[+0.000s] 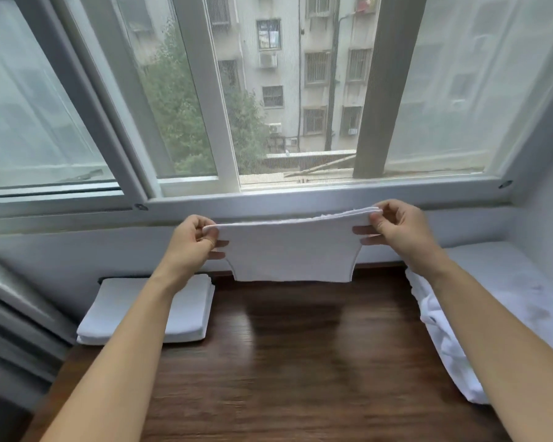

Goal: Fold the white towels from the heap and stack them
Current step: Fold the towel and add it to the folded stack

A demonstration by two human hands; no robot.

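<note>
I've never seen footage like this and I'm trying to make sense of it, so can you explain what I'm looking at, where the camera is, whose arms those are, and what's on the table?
There is no machine here. The one picture comes from a wide-angle camera worn on a person's head, looking forward and down, so the two bare arms reaching in from the bottom are that person's own.

The left hand and the right hand each pinch an upper corner of a folded white towel, holding it up in the air above a dark wooden table, in front of a window.

On the table to the left lies a neat stack of folded towels. On the right, partly hidden behind the right forearm, is a crumpled heap of white towels still to be folded.
</note>
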